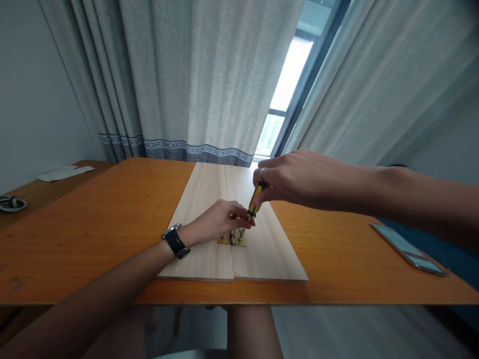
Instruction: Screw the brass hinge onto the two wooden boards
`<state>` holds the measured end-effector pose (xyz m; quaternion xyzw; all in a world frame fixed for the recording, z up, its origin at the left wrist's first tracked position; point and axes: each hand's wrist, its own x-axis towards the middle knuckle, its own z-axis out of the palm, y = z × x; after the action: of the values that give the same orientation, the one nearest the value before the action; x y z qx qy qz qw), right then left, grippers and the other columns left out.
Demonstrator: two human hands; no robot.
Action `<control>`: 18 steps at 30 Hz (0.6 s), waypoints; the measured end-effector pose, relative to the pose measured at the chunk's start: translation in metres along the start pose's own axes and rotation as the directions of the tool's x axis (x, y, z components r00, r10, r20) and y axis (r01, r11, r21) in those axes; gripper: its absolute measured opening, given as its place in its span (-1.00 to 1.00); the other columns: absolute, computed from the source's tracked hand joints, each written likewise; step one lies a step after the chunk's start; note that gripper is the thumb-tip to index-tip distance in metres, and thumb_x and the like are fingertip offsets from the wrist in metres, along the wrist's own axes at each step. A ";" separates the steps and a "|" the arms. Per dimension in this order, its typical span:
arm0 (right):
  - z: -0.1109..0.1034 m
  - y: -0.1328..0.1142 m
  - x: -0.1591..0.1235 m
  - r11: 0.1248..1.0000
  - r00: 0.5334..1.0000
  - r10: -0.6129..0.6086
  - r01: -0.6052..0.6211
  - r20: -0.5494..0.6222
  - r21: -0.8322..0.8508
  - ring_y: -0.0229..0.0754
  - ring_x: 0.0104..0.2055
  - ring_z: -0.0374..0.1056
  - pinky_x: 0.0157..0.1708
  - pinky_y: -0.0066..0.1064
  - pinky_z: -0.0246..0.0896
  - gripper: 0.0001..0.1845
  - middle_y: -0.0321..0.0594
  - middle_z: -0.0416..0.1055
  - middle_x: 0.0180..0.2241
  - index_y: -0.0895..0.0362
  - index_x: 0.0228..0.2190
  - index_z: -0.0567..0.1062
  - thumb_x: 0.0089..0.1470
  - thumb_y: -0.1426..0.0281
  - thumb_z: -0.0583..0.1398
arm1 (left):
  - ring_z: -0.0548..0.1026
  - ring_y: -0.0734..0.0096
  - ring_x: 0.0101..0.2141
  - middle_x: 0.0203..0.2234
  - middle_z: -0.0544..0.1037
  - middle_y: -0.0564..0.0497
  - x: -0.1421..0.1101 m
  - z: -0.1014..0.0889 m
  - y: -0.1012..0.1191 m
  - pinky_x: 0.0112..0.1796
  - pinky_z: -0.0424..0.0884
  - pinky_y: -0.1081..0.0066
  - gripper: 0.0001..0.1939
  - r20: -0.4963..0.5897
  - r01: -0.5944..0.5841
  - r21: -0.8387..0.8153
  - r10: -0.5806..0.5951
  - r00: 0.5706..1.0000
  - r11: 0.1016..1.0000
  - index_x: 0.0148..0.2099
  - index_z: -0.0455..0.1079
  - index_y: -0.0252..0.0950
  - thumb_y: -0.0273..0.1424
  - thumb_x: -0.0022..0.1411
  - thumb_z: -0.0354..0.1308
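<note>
Two pale wooden boards (204, 194) lie side by side on an orange table (112, 224). A brass hinge (232, 238) spans their seam near the front. My right hand (290, 178) is closed round the top of a yellow-and-black screwdriver (255, 199), held nearly upright with its tip down at the hinge. My left hand (219, 220), a black watch on its wrist, rests on the left board with fingers pinched round the screwdriver's lower shaft just above the hinge. The screw itself is too small to make out.
A phone (407, 248) lies on the table at the right, close to its edge. On a side surface at far left are a paper sheet (64, 172) and a round metal object (12, 203). Curtains and a window stand behind the table.
</note>
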<state>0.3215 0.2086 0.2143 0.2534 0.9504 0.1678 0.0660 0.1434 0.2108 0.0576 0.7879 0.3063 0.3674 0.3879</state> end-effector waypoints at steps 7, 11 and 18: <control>-0.004 -0.004 -0.005 0.966 0.982 -0.186 0.183 0.001 0.183 -0.22 -0.34 0.44 -0.35 -0.38 0.24 -0.74 -0.08 0.53 -0.31 0.25 -0.24 0.61 0.29 0.39 0.14 | 0.55 0.31 -0.21 -0.24 0.61 -0.07 -0.004 0.000 0.011 -0.15 0.43 0.37 -0.86 0.010 0.013 0.072 -0.014 1.000 0.997 -0.19 0.58 -0.32 -0.38 0.27 0.24; -0.003 -0.012 0.002 0.997 0.994 0.058 -0.053 0.092 -0.047 -0.19 -0.52 0.35 -0.52 -0.37 0.02 -0.56 -0.08 0.47 -0.53 0.29 -0.38 0.59 0.34 0.27 0.06 | 0.55 0.26 -0.18 -0.17 0.62 -0.12 -0.002 0.003 0.023 -0.16 0.41 0.33 -0.74 -0.130 0.015 0.022 -0.012 0.991 1.000 -0.07 0.48 -0.36 -0.39 0.19 0.32; -0.007 -0.005 -0.003 0.952 0.982 -0.185 0.172 0.030 0.252 -0.20 -0.25 0.43 -0.33 -0.39 0.26 -0.73 0.01 0.46 -0.10 0.27 -0.08 0.55 0.23 0.42 0.18 | 0.57 0.24 -0.15 -0.22 0.64 -0.16 0.005 0.008 0.024 -0.07 0.42 0.25 -0.82 -0.076 -0.036 -0.203 0.021 0.997 0.979 -0.14 0.48 -0.38 -0.35 0.32 0.19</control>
<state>0.3204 0.2009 0.2192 0.1772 0.9808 0.0338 0.0742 0.1570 0.1999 0.0758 0.7342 0.2696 0.4312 0.4498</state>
